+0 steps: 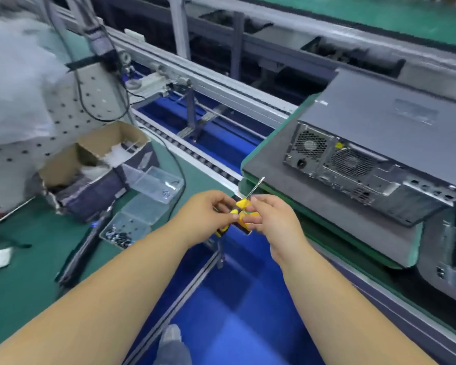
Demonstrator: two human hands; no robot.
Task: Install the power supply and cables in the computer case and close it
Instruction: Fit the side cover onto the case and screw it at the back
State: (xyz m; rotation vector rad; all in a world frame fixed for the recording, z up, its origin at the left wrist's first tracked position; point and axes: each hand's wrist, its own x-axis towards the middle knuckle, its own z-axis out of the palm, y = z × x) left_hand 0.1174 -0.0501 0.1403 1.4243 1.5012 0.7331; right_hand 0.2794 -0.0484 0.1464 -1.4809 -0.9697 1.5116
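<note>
The computer case (374, 154) lay on its side on a grey pad (300, 180) atop the bench (340, 233), its side panel already on and its rear face, with the power supply's fan grilles (311, 144), turned toward the person. It sat up and to the right of both hands, so the right hand (271, 219) was the nearer one to it. The left hand (206, 217) met the right just in front of the pad's near corner, and together they held a yellow-handled screwdriver (241, 206). Each grip was narrow, fingers curled and pinching the handle. The tool's long axis ran from lower left to upper right, its thin shaft (256, 187) pointing toward the case's rear face but well short of it. The next move probably called for carrying the tip rightward to a rear screw. A clear tray of screws (132, 227) lay to the left, nearer the left hand.
</note>
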